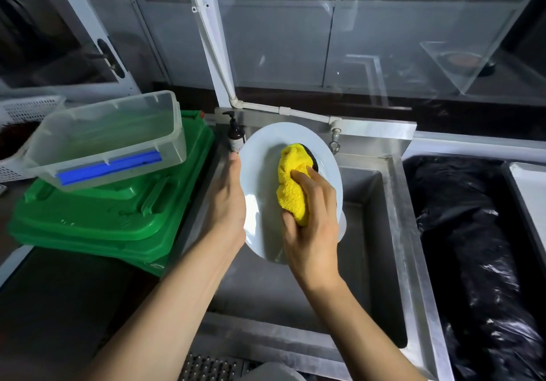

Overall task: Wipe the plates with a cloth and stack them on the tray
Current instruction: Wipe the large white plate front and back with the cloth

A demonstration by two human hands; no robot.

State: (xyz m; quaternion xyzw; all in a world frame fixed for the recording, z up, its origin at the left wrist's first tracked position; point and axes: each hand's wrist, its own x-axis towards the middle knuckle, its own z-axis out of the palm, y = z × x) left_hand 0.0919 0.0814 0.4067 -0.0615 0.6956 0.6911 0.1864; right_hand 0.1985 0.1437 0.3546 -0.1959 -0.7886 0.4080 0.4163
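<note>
White plate (266, 150): held in the air, tilted, face toward the camera, above the left half of the sink (381, 233) basin. Resting on no surface.

Left hand (227, 200): grasping the plate at its left rim. Thumb laid along the front of the rim, pointing away. Fingers hidden behind the plate.

Right hand (313, 221): clenched round a bunched yellow cloth (291, 185), pressing it against the plate's face, right of centre. Fingertips dug into the folds; far end of the cloth sticking out beyond them.

Dark patch against the plate just past the cloth's far end. Cannot tell what.

Sliver of a second white rim (343, 227) showing past the plate's lower right edge, behind the right hand. Cannot tell whether touching the held plate or lying in the basin.

Brown pump bottle (235, 137): upright at the sink's rear left corner, just behind the plate's upper left rim.

Tap (334, 140): on the sink's rear edge, right of the plate's top.

Green plastic stack (118, 221): close against the sink's left edge. Clear plastic tub (112, 132) sitting tilted on top, blue clip (109, 168) on its near wall.

White perforated basket (26, 109): far left, behind the tub.

Black plastic bag (472, 233): filling the compartment beyond the sink's right edge.
</note>
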